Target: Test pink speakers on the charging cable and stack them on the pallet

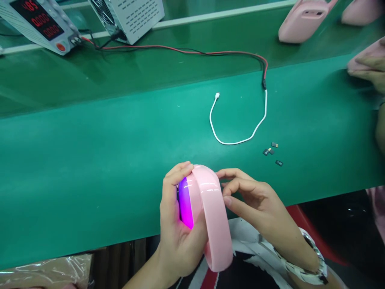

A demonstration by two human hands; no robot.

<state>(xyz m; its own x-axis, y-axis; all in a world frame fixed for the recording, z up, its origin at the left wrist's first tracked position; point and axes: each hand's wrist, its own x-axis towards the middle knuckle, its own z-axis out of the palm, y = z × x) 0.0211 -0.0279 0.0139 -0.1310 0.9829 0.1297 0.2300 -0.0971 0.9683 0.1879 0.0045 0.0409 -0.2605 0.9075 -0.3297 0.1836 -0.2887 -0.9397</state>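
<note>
1. The pink device (214,208), its face glowing purple, is held up on the near side of the white cable (231,143).
2. The left hand (180,224) wraps around it, fingers over the glowing side, thumb on the body. The right hand (252,196) has thumb and fingers curled close together at the device's other side; whether they pinch anything small is hard to tell, since the device's body hides the tips.
3. What could go wrong: the smooth, rounded shell might slip, as only the left hand clearly carries it. A sleeve or wrist might sweep the loose memory cards (279,163), lying just right of the white cable's loop, because nothing fastens them. A snag on that loop could tug the red-and-black lead (180,50) joined to it.
4. Counted: four memory cards; one white cable; one power supply (45,22) and one grey vented box (135,18), both beyond the white cable to the left; three other pink units (303,24) right of it, one under a co-worker's hand (374,72).
</note>
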